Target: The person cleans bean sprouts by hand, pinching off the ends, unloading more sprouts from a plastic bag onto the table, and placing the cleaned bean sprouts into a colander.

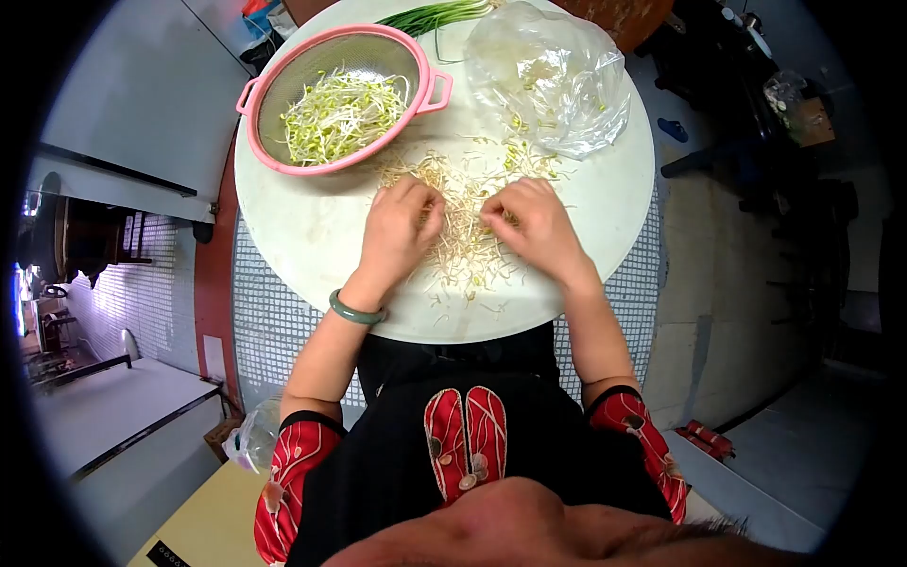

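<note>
My left hand (404, 225), with a green bangle at its wrist, is closed over the left side of a loose pile of bean sprouts (463, 236). Across from it, my right hand (534, 225) is closed at the pile's right side, fingertips pointing inward. What either hand pinches is too small to make out. A gap separates the two hands. Beyond my left hand sits a pink-rimmed mesh colander (268, 156) holding yellow-green sprouts (342, 115). A clear plastic bag (557, 71) lies beyond my right hand, with some sprouts by its near edge.
All of this rests on a round white table (293, 231). Green onions (436, 16) lie at its far edge. A pale cabinet (132, 85) stands at the left, and a blue slipper (673, 129) is on the floor at the right.
</note>
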A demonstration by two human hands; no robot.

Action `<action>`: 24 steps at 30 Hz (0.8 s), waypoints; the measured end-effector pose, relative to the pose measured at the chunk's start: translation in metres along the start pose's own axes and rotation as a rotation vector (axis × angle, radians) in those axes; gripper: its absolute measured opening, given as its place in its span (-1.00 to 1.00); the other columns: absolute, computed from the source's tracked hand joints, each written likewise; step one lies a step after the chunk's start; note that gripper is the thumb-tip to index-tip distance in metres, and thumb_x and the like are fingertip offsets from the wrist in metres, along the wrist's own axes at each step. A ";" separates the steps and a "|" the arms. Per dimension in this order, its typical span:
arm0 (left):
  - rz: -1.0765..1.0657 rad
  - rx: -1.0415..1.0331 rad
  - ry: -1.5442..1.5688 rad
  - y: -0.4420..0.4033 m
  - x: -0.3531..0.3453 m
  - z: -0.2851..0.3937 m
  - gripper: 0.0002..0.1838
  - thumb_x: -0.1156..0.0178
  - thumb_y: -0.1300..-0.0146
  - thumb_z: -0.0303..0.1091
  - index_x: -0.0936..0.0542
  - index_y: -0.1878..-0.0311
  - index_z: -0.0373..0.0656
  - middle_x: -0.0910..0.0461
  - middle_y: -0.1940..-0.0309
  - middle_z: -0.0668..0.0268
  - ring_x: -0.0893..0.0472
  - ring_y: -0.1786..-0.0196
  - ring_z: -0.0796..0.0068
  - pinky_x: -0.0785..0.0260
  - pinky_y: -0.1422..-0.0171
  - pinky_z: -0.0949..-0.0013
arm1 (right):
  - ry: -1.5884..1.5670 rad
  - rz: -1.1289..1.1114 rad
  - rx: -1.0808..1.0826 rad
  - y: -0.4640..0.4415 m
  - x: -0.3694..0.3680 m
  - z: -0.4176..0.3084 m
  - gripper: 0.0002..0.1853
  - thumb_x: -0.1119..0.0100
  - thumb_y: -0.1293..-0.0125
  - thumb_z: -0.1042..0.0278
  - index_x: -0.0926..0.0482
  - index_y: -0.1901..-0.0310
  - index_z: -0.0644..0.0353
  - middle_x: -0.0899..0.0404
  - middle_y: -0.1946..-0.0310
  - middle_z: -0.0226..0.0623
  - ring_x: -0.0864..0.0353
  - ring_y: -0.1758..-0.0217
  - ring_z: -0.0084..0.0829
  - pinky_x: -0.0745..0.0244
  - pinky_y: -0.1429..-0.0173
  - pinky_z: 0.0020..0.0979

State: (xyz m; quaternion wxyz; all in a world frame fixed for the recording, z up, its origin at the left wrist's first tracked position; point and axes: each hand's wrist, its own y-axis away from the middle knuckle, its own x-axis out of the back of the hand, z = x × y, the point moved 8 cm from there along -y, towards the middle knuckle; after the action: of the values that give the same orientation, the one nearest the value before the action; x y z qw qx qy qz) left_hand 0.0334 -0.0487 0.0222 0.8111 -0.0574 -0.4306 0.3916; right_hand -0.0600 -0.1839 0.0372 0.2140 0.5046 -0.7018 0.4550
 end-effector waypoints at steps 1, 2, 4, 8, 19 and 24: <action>-0.009 -0.002 -0.020 0.001 0.003 -0.001 -0.91 -0.30 -0.15 -0.47 -0.59 0.28 -0.19 -0.53 0.34 0.23 -0.51 0.29 0.18 -0.31 0.12 0.25 | -0.013 0.046 0.012 -0.010 0.007 0.001 -0.89 -0.36 -0.15 0.34 -0.64 0.34 0.12 -0.60 0.41 -0.35 -0.57 0.24 -0.29 -0.38 0.07 -0.28; -0.019 -0.003 -0.039 0.004 0.006 -0.003 -0.91 -0.29 -0.15 -0.47 -0.59 0.28 -0.19 -0.53 0.34 0.23 -0.52 0.29 0.18 -0.32 0.13 0.25 | -0.025 0.092 0.024 -0.022 0.015 0.001 -0.89 -0.36 -0.16 0.33 -0.65 0.34 0.13 -0.61 0.41 -0.33 -0.59 0.24 -0.27 -0.39 0.08 -0.27; -0.067 -0.002 -0.088 0.010 0.007 -0.003 -0.91 -0.28 -0.17 -0.47 -0.60 0.25 -0.19 -0.57 0.29 0.22 -0.55 0.27 0.18 -0.33 0.12 0.24 | -0.023 0.191 0.089 -0.063 0.026 -0.008 -0.87 -0.34 -0.21 0.29 -0.66 0.34 0.14 -0.64 0.39 -0.29 -0.61 0.26 -0.23 -0.43 0.11 -0.20; -0.069 -0.060 -0.200 0.022 0.004 -0.004 -0.86 -0.29 -0.15 -0.47 -0.64 0.19 -0.16 -0.58 0.26 0.25 -0.56 0.22 0.21 -0.34 0.10 0.23 | -0.020 0.250 0.261 -0.146 -0.002 -0.025 -0.73 -0.33 -0.24 0.18 -0.69 0.18 0.22 -0.67 0.33 -0.21 -0.60 0.28 -0.16 -0.48 0.12 -0.24; -0.237 -0.211 -0.096 0.008 -0.031 0.025 -0.85 -0.30 -0.14 -0.41 -0.66 0.20 -0.13 -0.51 0.31 0.27 -0.52 0.18 0.25 -0.33 0.02 0.23 | -0.111 -0.209 -0.151 -0.002 -0.009 0.024 -0.87 -0.31 -0.18 0.34 -0.65 0.31 0.20 -0.60 0.39 -0.25 -0.58 0.28 -0.25 -0.47 0.13 -0.29; -0.253 -0.227 -0.184 0.004 -0.044 0.027 -0.80 -0.33 -0.11 -0.37 -0.63 0.18 -0.10 -0.50 0.27 0.27 -0.52 0.16 0.26 -0.29 0.05 0.24 | 0.058 -0.183 -0.123 0.028 -0.024 0.024 -0.86 -0.34 -0.15 0.30 -0.63 0.28 0.09 -0.60 0.32 -0.33 -0.59 0.16 -0.28 -0.38 0.00 -0.25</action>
State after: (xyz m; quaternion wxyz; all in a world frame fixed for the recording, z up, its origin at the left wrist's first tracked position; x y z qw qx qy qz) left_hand -0.0033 -0.0831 0.0089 0.7994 -0.0578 -0.5481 0.2390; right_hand -0.0722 -0.1904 -0.0050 0.3054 0.5392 -0.6731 0.4038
